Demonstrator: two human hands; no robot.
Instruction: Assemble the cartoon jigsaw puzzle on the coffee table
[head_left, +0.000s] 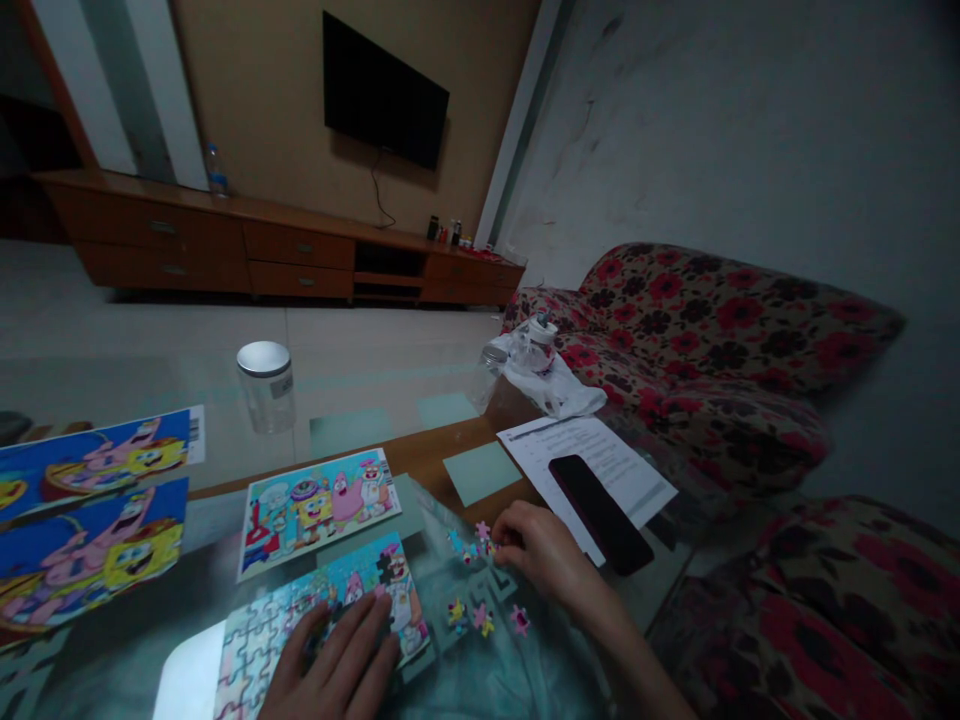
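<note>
A jigsaw puzzle [259,635] lies flat on the glass table [427,445] under your left hand, [337,655] its fingers slightly spread; likely light and stiff but apt to part at the seams, it is best steadied with a flat palm or slid by its outer edge. Loose puzzle pieces [480,617] sit at two and three o'clock from it, probably featherlight smooth card, best pinched by the sides, sparing the tabs. Your right hand [536,545] is at the two-o'clock cluster, thumb and forefinger close together; whether they grip a piece cannot be told. Beyond, a picture card [330,507] lies at twelve o'clock, a black phone [600,512] at two.
</note>
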